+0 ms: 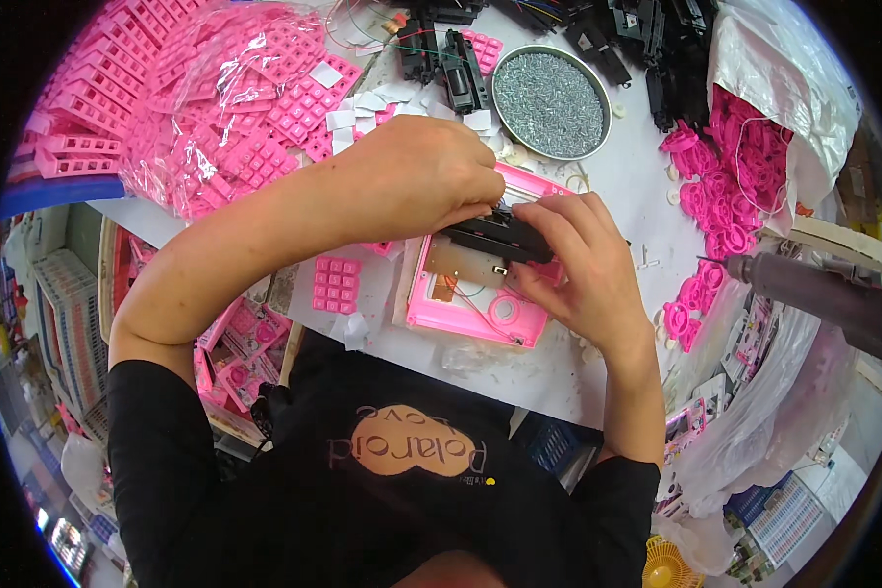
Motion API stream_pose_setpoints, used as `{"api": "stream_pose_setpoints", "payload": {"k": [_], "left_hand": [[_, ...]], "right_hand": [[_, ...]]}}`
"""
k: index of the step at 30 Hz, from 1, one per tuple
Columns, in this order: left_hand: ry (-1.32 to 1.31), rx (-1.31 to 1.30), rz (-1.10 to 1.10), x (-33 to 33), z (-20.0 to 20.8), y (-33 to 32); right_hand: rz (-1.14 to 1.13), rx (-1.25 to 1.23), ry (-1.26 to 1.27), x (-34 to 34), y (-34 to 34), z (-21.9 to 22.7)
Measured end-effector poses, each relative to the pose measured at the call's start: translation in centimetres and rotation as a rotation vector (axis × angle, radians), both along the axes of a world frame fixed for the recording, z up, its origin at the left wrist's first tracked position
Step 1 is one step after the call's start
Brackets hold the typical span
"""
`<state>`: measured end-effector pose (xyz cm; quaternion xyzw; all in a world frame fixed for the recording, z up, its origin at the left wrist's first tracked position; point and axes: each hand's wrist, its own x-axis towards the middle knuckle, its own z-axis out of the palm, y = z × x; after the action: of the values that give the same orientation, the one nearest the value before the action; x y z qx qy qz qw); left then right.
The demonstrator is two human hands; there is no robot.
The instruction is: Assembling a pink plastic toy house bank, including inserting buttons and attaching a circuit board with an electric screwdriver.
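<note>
A pink plastic casing (436,312) lies on the white work surface in front of me, with a brown circuit board (461,265), thin wires and a pink ring inside. Over its upper part is a long black plastic mechanism (490,240). My right hand (593,269) holds the mechanism's right end between thumb and fingers. Bent over the casing's upper left, my left hand (431,171) has its fingertips pinched at the mechanism's top edge; what they hold, if anything, is hidden. Left of the casing lies a pink keypad (336,285).
A round metal dish of small screws (549,103) stands beyond the casing, beside black mechanisms (463,73). Pink keypads in clear plastic (235,108) pile up at left. Pink rings (710,196) spill from a silvery bag (784,73). A dark powered screwdriver (804,289) juts in from the right.
</note>
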<state>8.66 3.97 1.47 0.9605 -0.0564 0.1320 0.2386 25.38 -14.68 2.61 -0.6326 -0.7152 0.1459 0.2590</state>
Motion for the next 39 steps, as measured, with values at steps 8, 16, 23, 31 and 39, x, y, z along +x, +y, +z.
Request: {"api": "stream_pose_setpoints", "payload": {"k": [8,16,23,31,39], "left_hand": [[0.058,0.142,-0.075,0.3,1.0,-0.3],[0.003,-0.129,-0.090,-0.6,-0.3,-0.3],[0.051,0.007,-0.057,-1.1,0.3,-1.2],[0.256,-0.429,0.229,-0.9,0.5,-1.7],[0.326,-0.396,0.208,-0.2,0.7,-1.5]], "right_hand": [[0.059,-0.059,0.019,0.2,0.3,0.2],[0.058,-0.057,-0.015,0.1,0.2,0.0],[0.063,-0.099,-0.103,-0.3,0.1,0.6],[0.074,-0.036,-0.271,-1.2,0.1,1.0],[0.059,-0.072,-0.377,-2.0,-0.5,1.3]]}}
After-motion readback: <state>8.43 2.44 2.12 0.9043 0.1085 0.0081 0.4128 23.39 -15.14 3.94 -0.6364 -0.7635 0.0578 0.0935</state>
